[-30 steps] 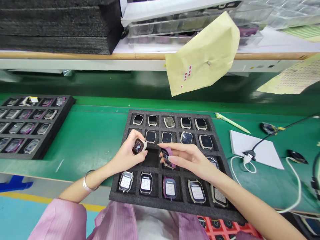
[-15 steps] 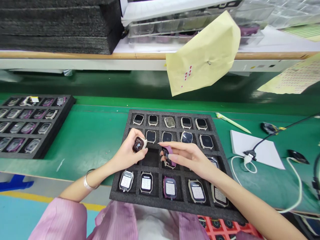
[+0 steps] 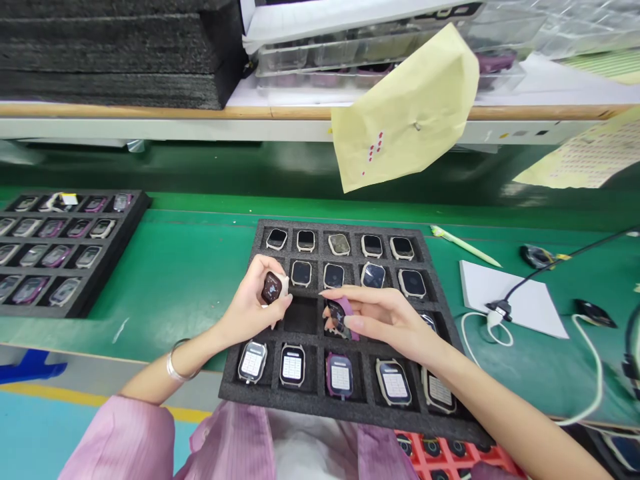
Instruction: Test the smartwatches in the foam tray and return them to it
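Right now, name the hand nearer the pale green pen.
Right. The right hand is over the middle tray, left of the pen; the left hand is farther left.

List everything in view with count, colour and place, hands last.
Left watch: one, white, in left hand
Right watch: one, purple, in right hand
Central tray: one, black, on bench
Central-tray watches: front and back rows five each, pale, one purple; others partly hidden
Left tray: one, black, bench left
Left-tray watches: many, pale and purple, inside
Lower tray: one, red, bottom edge
Foam stack: one, black, on shelf
Plastic trays: several, clear, on shelf
Papers: two, yellow, hanging at shelf
Pen: one, green, bench right
Pad: one, white, bench right
Cables: several, black and white, right
Shirt: one, pink, bottom edge
Bracelet: one, silver, left wrist
Hands: two, bare, above central tray
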